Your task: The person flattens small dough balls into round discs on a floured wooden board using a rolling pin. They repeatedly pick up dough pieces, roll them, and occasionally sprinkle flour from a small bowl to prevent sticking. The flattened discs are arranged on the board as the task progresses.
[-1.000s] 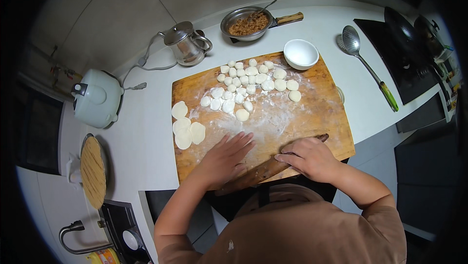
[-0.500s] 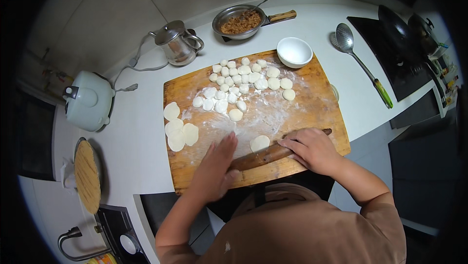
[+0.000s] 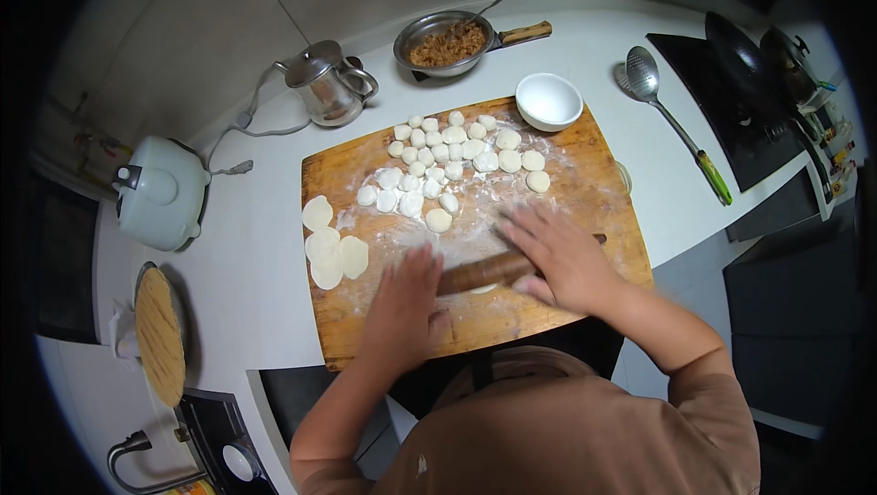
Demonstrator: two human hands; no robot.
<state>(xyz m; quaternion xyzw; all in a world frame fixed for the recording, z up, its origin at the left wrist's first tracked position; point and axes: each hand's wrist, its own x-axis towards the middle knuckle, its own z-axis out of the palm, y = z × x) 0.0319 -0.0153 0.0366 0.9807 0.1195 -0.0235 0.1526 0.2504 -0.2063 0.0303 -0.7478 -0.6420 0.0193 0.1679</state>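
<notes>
A dark wooden rolling pin (image 3: 482, 273) lies across the near part of the wooden cutting board (image 3: 585, 221). My left hand (image 3: 404, 299), blurred by motion, rests against its left end with fingers stretched forward. Over the pin's right part lies my right hand (image 3: 562, 258), fingers spread flat and the thumb to the side. Only a sliver of a dough wrapper (image 3: 484, 289) shows below the pin. Rolled-out wrappers (image 3: 323, 244) overlap at the board's left edge. Many small dough pieces (image 3: 438, 150), dusted with flour, cluster toward the back, and a flattened one (image 3: 438, 221) sits nearest the pin.
A white bowl (image 3: 549, 100) stands on the board's back right corner. Behind are a pan of brown filling (image 3: 448, 46) and a metal kettle (image 3: 327, 84). A slotted spoon (image 3: 643, 75) lies right, beside the black stove (image 3: 731, 121). A pale green cooker (image 3: 162, 194) and round woven tray (image 3: 159, 335) stand left.
The rolling pin has moved away from me, over the wrapper, which it now mostly covers. My right hand has gone from curled around the pin to flat with fingers stretched forward.
</notes>
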